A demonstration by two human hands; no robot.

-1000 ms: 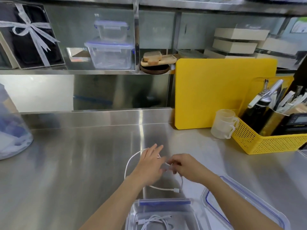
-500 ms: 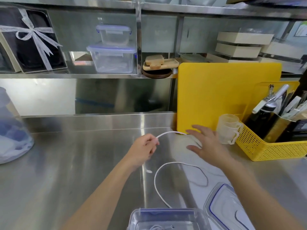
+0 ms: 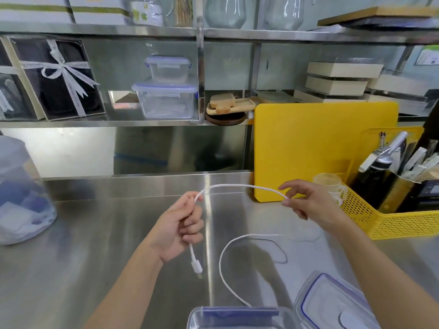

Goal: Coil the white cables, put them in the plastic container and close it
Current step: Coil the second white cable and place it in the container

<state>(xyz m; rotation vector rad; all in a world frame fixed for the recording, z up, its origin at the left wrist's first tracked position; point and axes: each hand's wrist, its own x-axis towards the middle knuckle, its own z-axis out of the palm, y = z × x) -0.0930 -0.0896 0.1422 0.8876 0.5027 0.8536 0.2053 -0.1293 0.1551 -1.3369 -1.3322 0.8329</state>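
A white cable (image 3: 242, 185) arches in the air between my two hands above the steel counter. My left hand (image 3: 180, 224) is closed on it near one end, and the white plug (image 3: 196, 265) dangles below the fist. My right hand (image 3: 308, 203) pinches the cable further along with fingertips. From there the cable drops and loops over the counter (image 3: 224, 257) toward the clear plastic container (image 3: 237, 318) at the bottom edge. The container's blue-rimmed lid (image 3: 332, 302) lies beside it on the right.
A yellow cutting board (image 3: 320, 148) leans at the back. A yellow basket (image 3: 389, 222) with bottles and tools stands at right, a plastic measuring cup (image 3: 329, 184) beside it. A large clear jar (image 3: 19, 193) sits at left. Shelves above hold containers and boxes.
My hands have gone from close together low over the counter to raised and spread, stretching the cable between them. The plug now hangs below my left hand.
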